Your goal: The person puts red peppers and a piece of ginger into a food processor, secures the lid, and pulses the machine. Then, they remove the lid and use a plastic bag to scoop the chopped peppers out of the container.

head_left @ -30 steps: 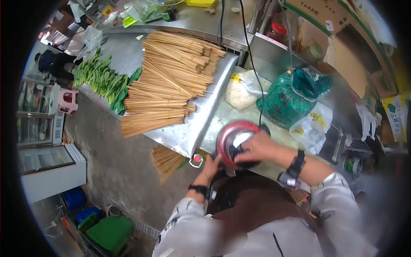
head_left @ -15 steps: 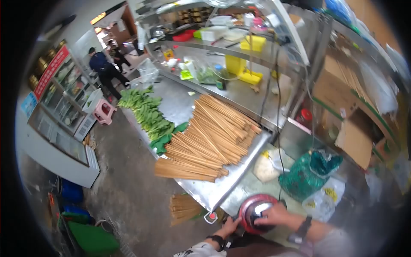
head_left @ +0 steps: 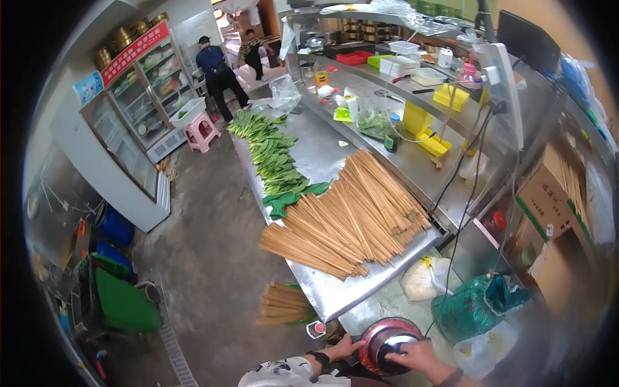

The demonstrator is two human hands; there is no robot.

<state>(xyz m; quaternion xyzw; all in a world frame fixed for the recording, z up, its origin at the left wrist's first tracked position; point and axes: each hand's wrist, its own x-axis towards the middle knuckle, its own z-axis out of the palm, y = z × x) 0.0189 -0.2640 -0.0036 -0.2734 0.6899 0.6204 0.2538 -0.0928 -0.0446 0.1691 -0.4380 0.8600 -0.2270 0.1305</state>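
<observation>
At the bottom, my left hand (head_left: 345, 348) has its fingers closed at the left rim of a round red pot (head_left: 373, 340) with a shiny metallic inside. My right hand (head_left: 416, 358) reaches over the pot's right side, its fingers curled at the shiny part; what they grip is too small to tell. Beyond the pot, long wooden sticks (head_left: 348, 216) lie fanned out on the metal table (head_left: 329, 293). Green leafy vegetables (head_left: 271, 151) lie behind them, with a dark green cloth (head_left: 287, 198) between.
A white bag (head_left: 425, 278) and a green bag (head_left: 474, 309) stand right of the pot. More sticks (head_left: 284, 303) are below the table's left edge, near a bottle (head_left: 316, 329). Two people are at the back. Shelves line the right; cables hang there.
The view has shifted, so the table and shelves appear farther right. Both hands remain at the pot, with my right hand lower over it.
</observation>
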